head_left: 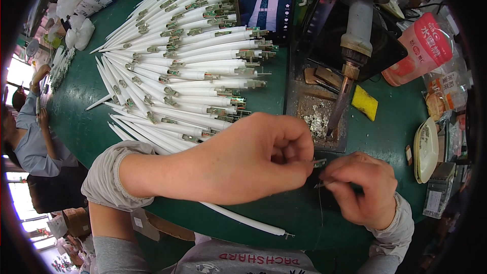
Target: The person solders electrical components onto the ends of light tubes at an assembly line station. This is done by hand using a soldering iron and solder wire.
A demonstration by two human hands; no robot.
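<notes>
My left hand [264, 160] reaches across the middle with its fingers closed. Between thumb and forefinger it pinches a small metallic piece [319, 163]; the rest of that piece is hidden in the fist. Close by on the right, my right hand [362, 187] is closed in a pinch on a thin wire [321, 208], which hangs toward the table's front edge. A slim white tapered stick [246, 219] with a metal tip lies below my left hand. Beyond the left forearm spreads a fanned pile of similar white sticks [203, 63] with small circuit boards at their ends.
A soldering iron [350, 68] points down over a solder-spattered tray [317, 114]. Right of it lie a yellow sponge [364, 103], a pink package [423, 48] and a pale dish [427, 149]. A lit screen [261, 7] stands behind. Another person [38, 132] works at far left.
</notes>
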